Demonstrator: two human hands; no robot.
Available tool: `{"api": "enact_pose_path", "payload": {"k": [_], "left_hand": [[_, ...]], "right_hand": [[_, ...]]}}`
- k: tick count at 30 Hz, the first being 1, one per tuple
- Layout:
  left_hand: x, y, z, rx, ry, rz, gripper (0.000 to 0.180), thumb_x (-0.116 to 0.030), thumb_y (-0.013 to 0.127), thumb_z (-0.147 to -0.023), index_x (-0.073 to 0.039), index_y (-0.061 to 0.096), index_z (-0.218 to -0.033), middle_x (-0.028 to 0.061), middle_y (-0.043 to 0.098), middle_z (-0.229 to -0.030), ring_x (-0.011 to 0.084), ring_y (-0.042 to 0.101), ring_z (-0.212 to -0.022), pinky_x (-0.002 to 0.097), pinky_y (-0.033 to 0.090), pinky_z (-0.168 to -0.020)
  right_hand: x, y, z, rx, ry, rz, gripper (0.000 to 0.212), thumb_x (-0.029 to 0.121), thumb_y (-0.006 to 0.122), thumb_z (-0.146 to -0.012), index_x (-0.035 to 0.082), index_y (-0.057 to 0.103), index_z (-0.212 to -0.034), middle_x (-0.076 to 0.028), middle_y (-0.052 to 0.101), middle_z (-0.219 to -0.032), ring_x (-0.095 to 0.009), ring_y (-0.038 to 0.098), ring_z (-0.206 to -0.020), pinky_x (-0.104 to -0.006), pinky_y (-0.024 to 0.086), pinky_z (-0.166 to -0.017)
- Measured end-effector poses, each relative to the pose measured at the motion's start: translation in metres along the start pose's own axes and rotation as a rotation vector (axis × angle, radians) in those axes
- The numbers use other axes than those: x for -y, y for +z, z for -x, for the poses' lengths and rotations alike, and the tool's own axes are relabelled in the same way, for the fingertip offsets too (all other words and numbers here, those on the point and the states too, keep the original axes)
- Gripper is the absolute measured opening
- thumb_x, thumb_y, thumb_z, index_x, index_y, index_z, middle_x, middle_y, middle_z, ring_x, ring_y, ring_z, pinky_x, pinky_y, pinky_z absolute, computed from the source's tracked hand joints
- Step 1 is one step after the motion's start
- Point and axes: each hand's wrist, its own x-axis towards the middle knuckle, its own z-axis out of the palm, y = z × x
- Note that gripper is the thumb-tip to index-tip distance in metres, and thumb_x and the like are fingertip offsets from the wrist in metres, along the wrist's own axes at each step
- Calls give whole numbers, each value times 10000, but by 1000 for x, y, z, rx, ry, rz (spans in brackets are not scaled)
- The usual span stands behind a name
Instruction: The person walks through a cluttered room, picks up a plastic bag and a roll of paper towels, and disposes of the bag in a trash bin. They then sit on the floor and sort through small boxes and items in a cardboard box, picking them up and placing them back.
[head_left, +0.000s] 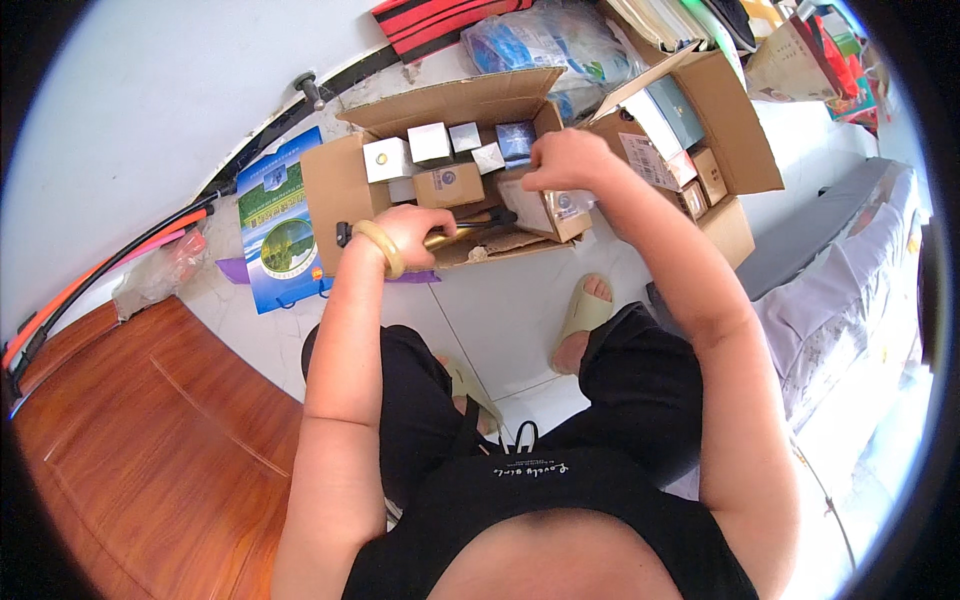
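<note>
An open cardboard carton (520, 250) stands on the floor in front of me, holding several small boxes. My left hand (408, 235), with a yellow bangle at the wrist, closes around a long black-and-gold rod-like thing (470, 228) over the carton's near side. One black end of it sticks out left of my wrist; its kind is unclear. At the carton's right end, my right hand (572, 160) pinches the upper edge of a tilted pale box (530, 207) with clear plastic beside it. Between my hands sits a small brown box (448, 186), with white boxes (429, 142) and a blue box (515, 140) behind.
A second open carton (755, 150) with boxes stands at the right. Left of the first lies a blue-green paper bag (275, 230). Behind are plastic-wrapped blue packs (545, 45) and a red striped item (430, 25). A brown wooden panel (160, 430) fills the lower left.
</note>
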Motion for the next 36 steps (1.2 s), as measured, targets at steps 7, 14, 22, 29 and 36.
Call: {"api": "enact_pose_path", "payload": {"k": [7,14,22,29,36], "left_hand": [[15,22,-22,-84,142,163,404,-61,563,-591,-85,530,-993,143,606,-890,339,573,-838,383,453,-734],[10,65,-59,-291,253,331,386,-61,545,-746,-90,463,-1122,152,567,-1089,332,544,-1044,368,425,-883],[19,92,-69,-63,-269,-284,632,-378,565,-807,-128,364,-1352,169,469,-1295,342,435,-1188,409,346,-1000],[63,51,-47,-91,-168,-48,420,-295,583,-760,-67,597,-1113,175,620,-1048,339,578,-980,409,454,-863],[37,41,-48,281,-434,-220,421,-117,533,-717,-102,606,-1131,154,591,-1139,309,568,-1048,394,451,-893]], "right_hand": [[-11,-50,50,-278,-108,-184,443,284,619,-575,53,679,-948,-175,659,-829,-302,634,-791,-356,499,-760],[2,-82,77,-426,-136,-146,430,249,620,-563,62,681,-945,-171,657,-804,-300,636,-761,-352,510,-740],[18,-75,79,-475,-358,33,411,206,635,-553,77,674,-941,-135,646,-812,-305,618,-801,-378,505,-732],[24,-60,82,-311,-455,78,380,102,614,-549,55,658,-923,-105,601,-863,-311,589,-810,-380,488,-719],[33,-35,73,-227,-524,137,356,114,627,-536,63,653,-888,-114,586,-843,-312,599,-781,-390,495,-683]]}}
